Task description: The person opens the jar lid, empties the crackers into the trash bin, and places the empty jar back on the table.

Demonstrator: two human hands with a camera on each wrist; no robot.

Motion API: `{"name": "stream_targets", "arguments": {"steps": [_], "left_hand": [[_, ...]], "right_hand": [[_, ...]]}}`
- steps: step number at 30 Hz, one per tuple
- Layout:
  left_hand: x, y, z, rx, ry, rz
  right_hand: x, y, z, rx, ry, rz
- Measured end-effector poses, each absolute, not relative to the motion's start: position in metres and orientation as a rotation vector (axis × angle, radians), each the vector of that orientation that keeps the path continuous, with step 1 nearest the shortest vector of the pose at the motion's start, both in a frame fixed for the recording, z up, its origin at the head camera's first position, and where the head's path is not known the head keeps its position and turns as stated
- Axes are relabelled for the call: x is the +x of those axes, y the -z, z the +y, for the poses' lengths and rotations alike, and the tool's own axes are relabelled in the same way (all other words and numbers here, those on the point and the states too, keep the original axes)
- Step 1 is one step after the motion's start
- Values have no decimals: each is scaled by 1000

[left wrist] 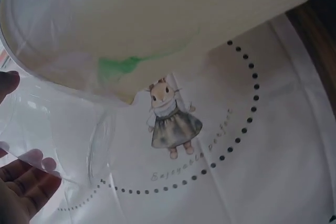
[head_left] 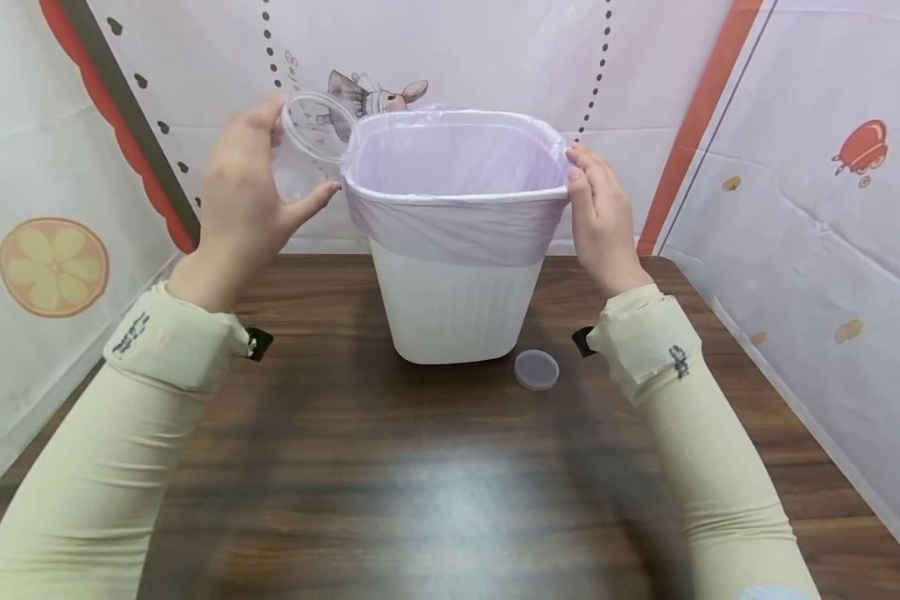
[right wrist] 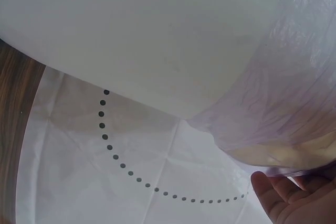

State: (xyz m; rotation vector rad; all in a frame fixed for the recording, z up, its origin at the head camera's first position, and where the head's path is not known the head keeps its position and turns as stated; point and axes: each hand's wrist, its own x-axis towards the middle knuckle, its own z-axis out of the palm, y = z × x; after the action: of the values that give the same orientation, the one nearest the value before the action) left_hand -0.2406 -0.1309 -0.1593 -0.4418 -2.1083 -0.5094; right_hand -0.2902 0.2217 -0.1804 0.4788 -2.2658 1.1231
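A white trash bin [head_left: 453,308] stands upright, its mouth lined with a pale purple plastic bag [head_left: 465,229] folded over the rim. At the bin's left rim, my left hand [head_left: 243,183] grips a clear plastic jar [head_left: 296,171] between thumb and fingers. The jar is tilted, its round opening beside the bin's rim. In the left wrist view the see-through jar [left wrist: 58,129] appears to hold nothing. My right hand [head_left: 602,208] holds the bin's right rim over the bag, fingertips at the edge. The right wrist view shows its fingers [right wrist: 275,192] against the bag's fold.
A round clear lid [head_left: 536,370] lies flat on the brown wooden table [head_left: 345,467], just right of the bin's base. Behind the bin hangs a printed white cloth [head_left: 480,50], with more cloth on both sides.
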Motion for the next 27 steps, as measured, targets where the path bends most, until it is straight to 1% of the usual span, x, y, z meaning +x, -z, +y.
{"name": "stream_targets", "arguments": {"steps": [5,10,19,27], "left_hand": [[-230,171,-130,-330,693,-2164],[-224,181,-129,-294,856,-2126],[-208,207,-125,-339,1151,-2105],[-191,238,-114,-441,1225,-2146]], "right_hand": [[-289,183,222,473,-1121,-2274],[-289,181,221,478,-1131,-2278],[-289,178,221,466,-1143,-2279],[-290,179,220,471,-1146,-2283]]}}
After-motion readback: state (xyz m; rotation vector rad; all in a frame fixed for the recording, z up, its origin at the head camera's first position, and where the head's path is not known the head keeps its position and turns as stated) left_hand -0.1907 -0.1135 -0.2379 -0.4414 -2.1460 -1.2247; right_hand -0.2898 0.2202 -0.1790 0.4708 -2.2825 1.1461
